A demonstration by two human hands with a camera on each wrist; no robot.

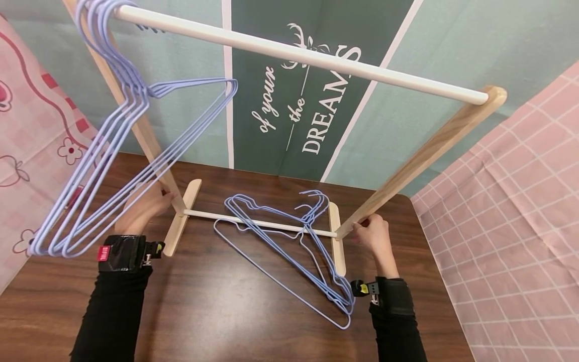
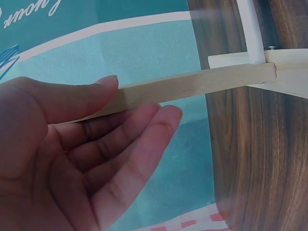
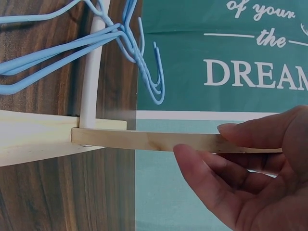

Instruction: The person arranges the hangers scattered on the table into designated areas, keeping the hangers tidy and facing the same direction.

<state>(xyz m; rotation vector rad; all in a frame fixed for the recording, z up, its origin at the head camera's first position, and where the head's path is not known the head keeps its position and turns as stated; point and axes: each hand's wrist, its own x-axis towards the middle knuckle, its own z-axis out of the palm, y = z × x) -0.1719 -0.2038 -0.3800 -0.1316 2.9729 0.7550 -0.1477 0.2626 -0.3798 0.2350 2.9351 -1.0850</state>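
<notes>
A small clothes rack [image 1: 312, 56] with wooden uprights and white rods stands on the table. Low on its left upright [image 2: 183, 84] is my left hand [image 1: 143, 203], thumb on one face and curled fingers on the other. My right hand [image 1: 374, 234] holds the right upright [image 3: 159, 141] near its foot, thumb and fingers on opposite sides. Several blue hangers [image 1: 128, 100] hang bunched at the top rod's left end, partly in front of my left hand. More blue hangers [image 1: 271, 239] lie in an overlapping pile across the lower rod [image 1: 262, 222], beside the right foot [image 1: 336, 251].
Brown wood-grain table [image 1: 203, 311] lies under the rack. Behind it hangs a green cloth [image 1: 271, 151] with white lettering. Pink patterned cloth [image 1: 31, 100] borders the left side, and pink checked cloth [image 1: 511, 241] the right.
</notes>
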